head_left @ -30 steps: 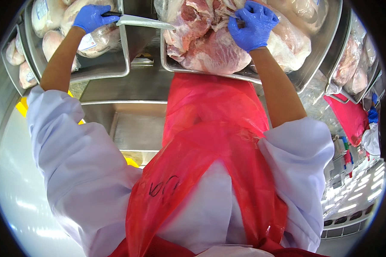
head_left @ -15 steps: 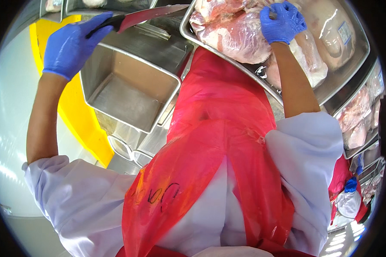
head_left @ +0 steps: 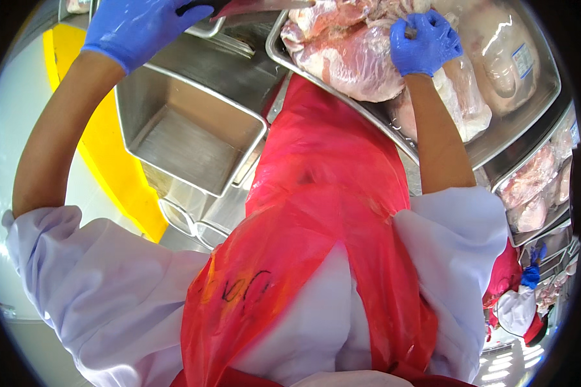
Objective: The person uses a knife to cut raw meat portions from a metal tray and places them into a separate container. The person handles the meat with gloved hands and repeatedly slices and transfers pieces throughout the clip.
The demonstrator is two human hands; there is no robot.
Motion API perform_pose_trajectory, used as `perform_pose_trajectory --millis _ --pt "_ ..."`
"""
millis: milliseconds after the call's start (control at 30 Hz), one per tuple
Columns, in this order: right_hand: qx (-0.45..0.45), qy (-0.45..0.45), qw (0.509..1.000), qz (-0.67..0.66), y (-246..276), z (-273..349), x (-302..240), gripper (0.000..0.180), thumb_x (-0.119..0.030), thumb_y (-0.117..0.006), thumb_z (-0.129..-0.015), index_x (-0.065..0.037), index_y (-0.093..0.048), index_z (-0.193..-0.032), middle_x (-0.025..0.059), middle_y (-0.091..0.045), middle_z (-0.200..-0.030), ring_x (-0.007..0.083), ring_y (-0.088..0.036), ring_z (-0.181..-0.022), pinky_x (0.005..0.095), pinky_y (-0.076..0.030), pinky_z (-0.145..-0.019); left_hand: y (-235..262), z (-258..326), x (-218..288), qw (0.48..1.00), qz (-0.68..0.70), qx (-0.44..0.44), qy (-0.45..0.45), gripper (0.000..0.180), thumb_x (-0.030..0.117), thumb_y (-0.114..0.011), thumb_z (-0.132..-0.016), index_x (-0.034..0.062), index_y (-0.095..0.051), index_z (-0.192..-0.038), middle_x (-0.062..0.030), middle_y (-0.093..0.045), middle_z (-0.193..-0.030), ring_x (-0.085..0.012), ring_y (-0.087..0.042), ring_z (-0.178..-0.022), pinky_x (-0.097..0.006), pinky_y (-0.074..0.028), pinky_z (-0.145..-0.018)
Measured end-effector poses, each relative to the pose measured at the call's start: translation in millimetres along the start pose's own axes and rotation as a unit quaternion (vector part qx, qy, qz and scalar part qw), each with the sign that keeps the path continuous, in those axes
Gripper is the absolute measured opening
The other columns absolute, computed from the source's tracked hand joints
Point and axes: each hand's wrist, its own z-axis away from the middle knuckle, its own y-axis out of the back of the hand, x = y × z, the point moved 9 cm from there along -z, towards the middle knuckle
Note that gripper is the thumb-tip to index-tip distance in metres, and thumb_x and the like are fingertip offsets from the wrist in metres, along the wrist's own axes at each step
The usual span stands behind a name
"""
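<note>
In its blue glove, my left hand (head_left: pixel 135 29) grips a knife (head_left: pixel 258 6) by the black handle at the upper left. The blade points right, and its tip end lies at the raw meat. My right hand (head_left: pixel 426 44), also gloved in blue, is closed on the upper part of a large pale-pink piece of raw meat (head_left: pixel 352 64). That meat rests in a shallow metal tray (head_left: pixel 516 126). Beside it, right of my right hand, lies a clear-wrapped piece of meat (head_left: pixel 507 58) with a small label.
A deep metal pan (head_left: pixel 190 138) with nothing in it stands left of my red apron (head_left: pixel 329 148). A yellow panel (head_left: pixel 126 184) runs along the left. Another tray of wrapped meat (head_left: pixel 529 184) is at the right. A co-worker (head_left: pixel 516 309) appears at the lower right.
My left hand has moved up and to the right, carrying the knife so the blade reaches the meat. My right hand stays on the meat, nearly unmoved.
</note>
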Motion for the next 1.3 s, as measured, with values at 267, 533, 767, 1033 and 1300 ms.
perform_pose_trajectory --millis 267,533,767,1033,1300 --pt "-0.051 -0.019 0.999 -0.006 2 -7 -11 0.011 -0.036 -0.077 -0.068 -0.029 -0.07 -0.072 -0.0041 -0.065 -0.097 0.0297 -0.061 -0.099 0.0504 -0.038 -0.086 27 -11 -4 0.997 -0.009 -0.072 -0.019 0.035 0.043 -0.07 -0.094 0.0244 -0.074 -0.123 -0.0139 -0.074 -0.089 -0.0322 -0.071 -0.076 -0.041 -0.057 -0.068" --pt "-0.04 -0.014 0.999 -0.01 24 -32 -29 0.012 -0.025 -0.063 -0.067 -0.013 -0.06 -0.064 0.0128 -0.059 -0.092 0.0383 -0.057 -0.098 0.0535 -0.042 -0.083 36 -11 21 0.998 -0.01 -0.06 -0.016 0.033 0.043 -0.069 -0.094 0.024 -0.074 -0.121 -0.0119 -0.075 -0.089 -0.0323 -0.071 -0.078 -0.042 -0.057 -0.068" --pt "-0.052 0.0 0.998 -0.032 8 -15 -16 0.01 -0.032 -0.072 -0.067 -0.023 -0.067 -0.068 0.0017 -0.064 -0.094 0.0316 -0.061 -0.096 0.0512 -0.041 -0.083 29 -12 69 0.999 -0.018 -0.02 -0.035 0.03 0.041 -0.063 -0.098 0.017 -0.071 -0.114 -0.0106 -0.074 -0.087 -0.0311 -0.071 -0.076 -0.045 -0.055 -0.064" --pt "-0.046 -0.005 0.999 -0.02 8 -17 -21 0.009 -0.034 -0.075 -0.067 -0.027 -0.069 -0.069 -0.0029 -0.066 -0.092 0.0283 -0.063 -0.089 0.0478 -0.042 -0.079 -5 -38 81 0.999 -0.014 0.011 -0.041 0.029 0.043 -0.061 -0.099 0.0152 -0.068 -0.103 -0.0097 -0.071 -0.078 -0.0319 -0.07 -0.07 -0.046 -0.053 -0.059" --pt "-0.118 -0.032 0.992 0.016 19 -31 -35 0.013 -0.027 -0.066 -0.066 -0.014 -0.067 -0.068 0.0113 -0.063 -0.105 0.038 -0.055 -0.111 0.0519 -0.042 -0.089 -53 -61 -13 1.0 -0.006 -0.004 -0.019 0.052 0.069 -0.066 -0.087 0.021 -0.076 -0.103 -0.0133 -0.072 -0.075 -0.0337 -0.071 -0.072 -0.044 -0.057 -0.063"
